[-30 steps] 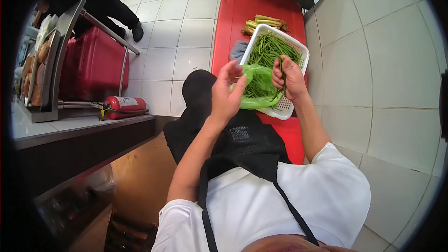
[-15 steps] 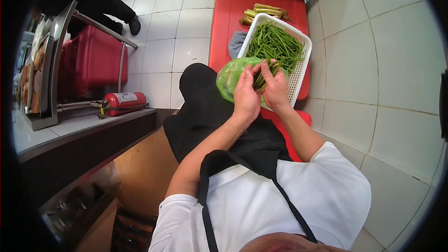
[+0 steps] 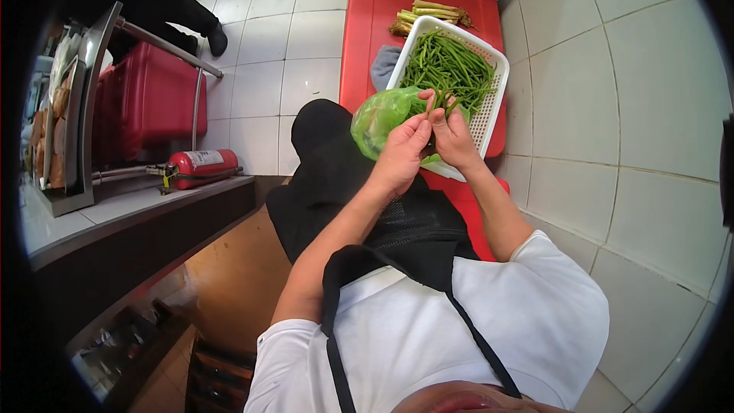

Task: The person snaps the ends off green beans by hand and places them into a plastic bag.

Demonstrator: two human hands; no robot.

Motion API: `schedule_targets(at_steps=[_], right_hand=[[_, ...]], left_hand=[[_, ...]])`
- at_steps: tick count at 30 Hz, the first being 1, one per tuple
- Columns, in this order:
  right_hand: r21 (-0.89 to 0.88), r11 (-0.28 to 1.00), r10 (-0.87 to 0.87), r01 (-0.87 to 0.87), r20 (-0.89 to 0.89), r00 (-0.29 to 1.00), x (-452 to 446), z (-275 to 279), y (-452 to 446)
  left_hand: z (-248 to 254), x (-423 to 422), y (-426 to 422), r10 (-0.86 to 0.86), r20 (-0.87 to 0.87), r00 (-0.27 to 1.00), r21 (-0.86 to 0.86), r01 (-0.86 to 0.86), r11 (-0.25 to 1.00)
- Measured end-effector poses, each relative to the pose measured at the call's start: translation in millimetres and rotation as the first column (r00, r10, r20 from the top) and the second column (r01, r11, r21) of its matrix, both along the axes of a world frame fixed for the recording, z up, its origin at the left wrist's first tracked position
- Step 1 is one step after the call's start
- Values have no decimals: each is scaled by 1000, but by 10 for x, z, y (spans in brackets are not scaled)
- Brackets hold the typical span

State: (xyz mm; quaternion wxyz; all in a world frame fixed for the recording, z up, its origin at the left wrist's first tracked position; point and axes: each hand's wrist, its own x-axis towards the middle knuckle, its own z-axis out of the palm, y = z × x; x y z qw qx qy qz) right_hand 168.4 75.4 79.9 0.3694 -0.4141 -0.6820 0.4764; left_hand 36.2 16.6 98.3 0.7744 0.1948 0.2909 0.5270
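Note:
My left hand (image 3: 403, 149) and my right hand (image 3: 456, 139) meet above the near end of a white basket (image 3: 495, 99). A few green beans sit between them, mostly hidden by my fingers. My right hand is closed around the beans, and the left pinches at them with thumb and fingers. Directly under and to the left of my hands lies a translucent green plastic bag (image 3: 372, 124); its contents are blurred. The basket holds a heap of long green beans (image 3: 447, 69).
The basket rests on a red bench (image 3: 372, 15), with a pale-stalked vegetable bundle (image 3: 432, 14) behind it and a grey cloth (image 3: 384, 66) beside it. A tiled wall (image 3: 569, 122) stands right. To the left are a fire extinguisher (image 3: 202, 170), red bin (image 3: 157, 99) and a person's dark-clothed legs (image 3: 187, 15).
My left hand has turned, its thumb and fingers now pinching at the beans instead of lying cupped beside them. The beans are more hidden. My right hand stays nearly in place.

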Motion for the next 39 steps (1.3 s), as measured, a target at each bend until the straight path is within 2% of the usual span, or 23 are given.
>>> schedule_targets(at_steps=[1,5,7,10,13,16,20,22,25,29,32,36,39], right_hand=[[-108,992,65,-68,-33,997,30,9,-4],[-315,921,197,-229,-129,972,82,193,-41],[-415,866,242,-279,-141,960,115,221,-36],[-434,822,297,-370,-228,927,91,293,-27],[-512,784,149,-351,-394,907,93,237,-13],[-515,784,-20,-347,-580,814,61,248,41],[-558,787,-98,-264,-535,839,15,236,96],[-604,762,-134,-233,-499,856,21,182,105],[-607,758,-122,-239,-491,862,6,159,59],[-609,764,-204,-213,-540,816,-3,193,23],[-568,818,-300,-94,-560,772,12,369,102],[-359,932,-186,57,-335,924,156,365,169],[-358,933,-22,-42,-172,985,78,492,40]], left_hand=[[-34,-48,6,-64,-9,998,-3,64,998],[-9,-125,-15,-158,-6,987,-63,158,986],[-30,-135,-11,-166,-55,985,-17,165,986],[25,-182,14,-200,-140,970,-3,201,980],[-49,-249,28,-268,-186,945,-49,263,963],[-102,-282,17,-313,-203,928,-72,304,950],[-90,-236,4,-291,-236,927,-47,288,956],[-22,-219,3,-272,-199,942,-83,260,962],[-103,-239,-1,-299,-203,933,-93,285,954],[-96,-347,-59,-388,-265,883,-154,359,921],[-99,-456,-170,-318,-310,896,-183,273,945],[-220,-577,-242,-97,-175,980,-182,65,981],[-208,-585,-228,-12,-70,997,-164,0,986]])
